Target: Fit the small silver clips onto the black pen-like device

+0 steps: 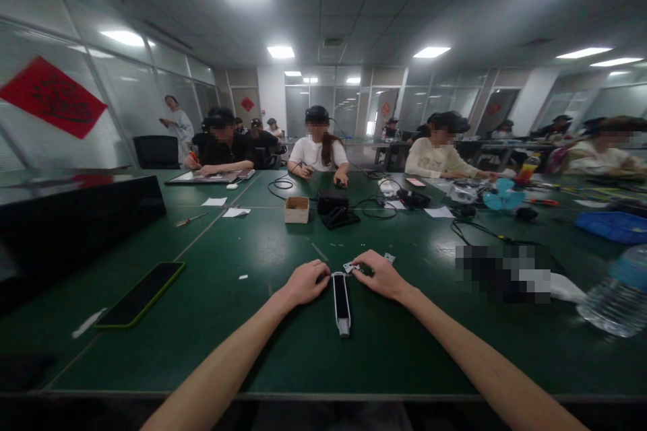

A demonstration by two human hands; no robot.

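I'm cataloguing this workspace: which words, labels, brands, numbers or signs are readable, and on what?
None can be read.
Large red diamond on the left wall: dark markings, too blurred.
Smaller red diamond at the back: too small.
Bottle at right: no legible lettering.

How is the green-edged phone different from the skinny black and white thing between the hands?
The phone is wider; the skinny thing is narrower. The phone has a yellow-green edge; the skinny thing has a whitish one. The phone slants across the picture; the skinny thing runs almost straight down it. Both have dark middles.
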